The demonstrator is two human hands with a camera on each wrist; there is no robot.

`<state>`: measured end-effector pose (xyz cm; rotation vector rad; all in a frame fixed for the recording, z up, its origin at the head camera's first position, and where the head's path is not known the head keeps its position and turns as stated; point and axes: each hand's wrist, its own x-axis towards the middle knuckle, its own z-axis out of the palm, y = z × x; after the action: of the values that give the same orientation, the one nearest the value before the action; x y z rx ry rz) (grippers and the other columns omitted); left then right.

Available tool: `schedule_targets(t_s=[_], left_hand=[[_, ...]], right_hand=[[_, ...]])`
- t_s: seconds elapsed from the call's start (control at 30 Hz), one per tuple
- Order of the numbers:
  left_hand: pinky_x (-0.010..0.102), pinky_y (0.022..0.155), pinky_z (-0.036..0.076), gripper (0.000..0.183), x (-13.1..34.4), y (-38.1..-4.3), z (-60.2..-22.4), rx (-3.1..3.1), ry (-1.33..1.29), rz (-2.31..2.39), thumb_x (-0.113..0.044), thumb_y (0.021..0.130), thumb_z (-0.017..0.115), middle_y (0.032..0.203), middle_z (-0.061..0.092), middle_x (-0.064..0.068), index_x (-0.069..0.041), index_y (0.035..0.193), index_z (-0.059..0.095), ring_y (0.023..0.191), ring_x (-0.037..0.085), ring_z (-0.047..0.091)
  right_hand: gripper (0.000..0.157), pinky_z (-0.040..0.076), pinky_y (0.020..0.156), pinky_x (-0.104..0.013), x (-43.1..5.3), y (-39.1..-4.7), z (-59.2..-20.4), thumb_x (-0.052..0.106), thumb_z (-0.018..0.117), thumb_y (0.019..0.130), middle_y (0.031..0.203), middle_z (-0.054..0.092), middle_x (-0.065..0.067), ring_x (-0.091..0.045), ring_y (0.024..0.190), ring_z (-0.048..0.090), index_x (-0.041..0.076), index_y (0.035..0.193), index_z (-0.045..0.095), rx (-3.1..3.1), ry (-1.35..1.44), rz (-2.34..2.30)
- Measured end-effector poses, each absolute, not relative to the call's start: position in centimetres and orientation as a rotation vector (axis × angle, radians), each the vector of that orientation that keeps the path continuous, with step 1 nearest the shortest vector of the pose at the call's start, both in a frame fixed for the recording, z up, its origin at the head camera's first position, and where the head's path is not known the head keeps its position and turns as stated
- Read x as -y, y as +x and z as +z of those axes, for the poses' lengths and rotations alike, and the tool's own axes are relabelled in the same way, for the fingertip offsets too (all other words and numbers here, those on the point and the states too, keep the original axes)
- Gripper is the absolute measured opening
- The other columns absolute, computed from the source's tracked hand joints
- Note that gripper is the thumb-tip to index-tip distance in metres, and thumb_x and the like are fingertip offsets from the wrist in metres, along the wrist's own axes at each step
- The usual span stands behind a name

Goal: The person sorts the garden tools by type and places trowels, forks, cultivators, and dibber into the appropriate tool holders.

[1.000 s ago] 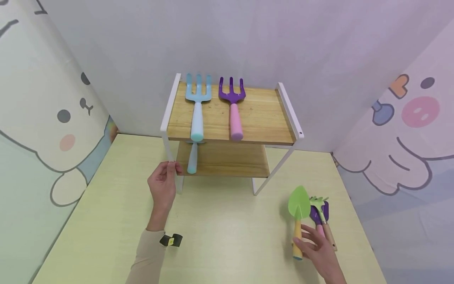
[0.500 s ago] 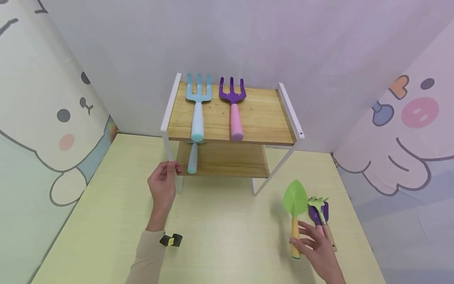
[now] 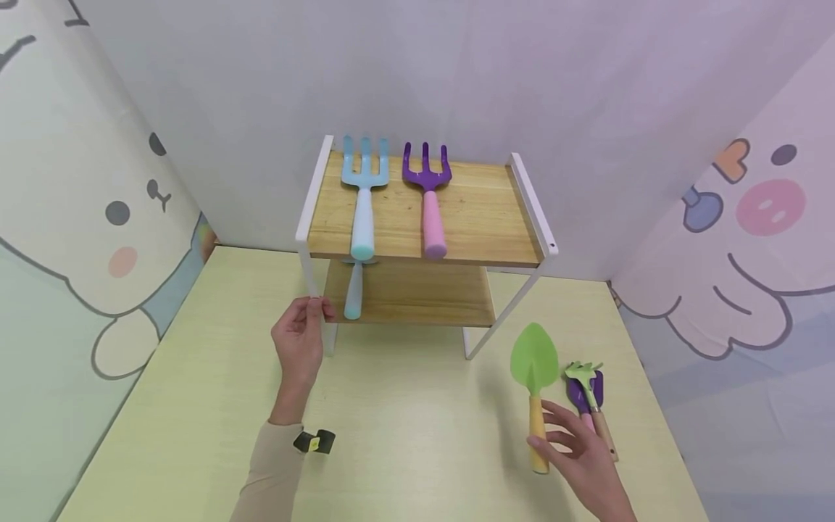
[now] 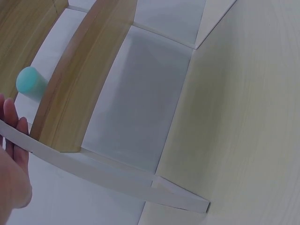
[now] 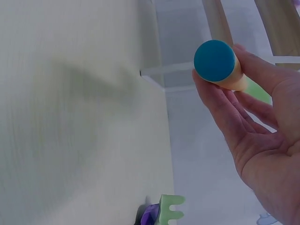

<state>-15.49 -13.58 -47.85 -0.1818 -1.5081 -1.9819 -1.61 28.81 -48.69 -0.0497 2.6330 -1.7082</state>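
My right hand (image 3: 580,449) pinches the yellow handle of a garden trowel (image 3: 533,359) with a green blade, raised above the table with the blade pointing away. In the right wrist view the handle's blue end (image 5: 214,61) faces the camera between thumb and fingers. My left hand (image 3: 300,337) grips the white left front post of a two-tier wooden shelf (image 3: 489,210); the left wrist view shows fingers around that post (image 4: 84,166). On the top board lie a light blue hand fork (image 3: 364,210) and a purple hand fork with a pink handle (image 3: 432,210).
A tool with a pale blue handle (image 3: 354,293) lies on the lower board, its head mostly hidden by the top board. Right of the trowel, a green hand rake (image 3: 587,377) lies with purple tools (image 3: 577,395) on the table. A curtain hangs behind the shelf.
My right hand has lifted the trowel and shifted it slightly left and forward, away from the tools on the table. The left hand stays on the shelf post.
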Motion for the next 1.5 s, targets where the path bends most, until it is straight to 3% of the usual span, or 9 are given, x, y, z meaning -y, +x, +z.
schedule_targets(t_s=[0.43,0.9,1.5], left_hand=[[0.022,0.071,0.060,0.025,13.5,-15.6,-47.9,1.513,-0.182,-1.973,0.002,0.104,0.055,0.084,0.072,0.003,0.024,0.093,0.058,0.072,0.012,0.067],[0.022,0.069,0.060,0.024,13.6,-15.5,-48.2,1.521,-0.184,-1.963,0.003,0.104,0.055,0.084,0.072,0.003,0.024,0.093,0.059,0.073,0.012,0.068],[0.021,0.070,0.060,0.023,13.7,-15.6,-48.4,1.493,-0.210,-1.978,0.005,0.104,0.054,0.086,0.073,0.003,0.024,0.093,0.058,0.075,0.012,0.069]], right_hand=[[0.057,0.064,0.066,-0.035,-27.6,-2.0,-47.4,-0.008,0.077,0.086,0.120,0.069,-0.004,-0.016,0.091,0.074,0.001,0.140,0.058,-2.611,-0.283,-1.755],[0.053,0.065,0.069,-0.035,-25.7,-3.0,-46.7,0.004,0.081,0.088,0.115,0.071,-0.009,-0.021,0.091,0.075,0.011,0.137,0.063,-2.614,-0.379,-1.694],[0.055,0.064,0.063,-0.038,-23.1,-5.8,-45.7,-0.004,0.078,0.088,0.119,0.066,-0.021,-0.024,0.091,0.075,0.004,0.140,0.059,-2.413,-0.560,-1.807]])
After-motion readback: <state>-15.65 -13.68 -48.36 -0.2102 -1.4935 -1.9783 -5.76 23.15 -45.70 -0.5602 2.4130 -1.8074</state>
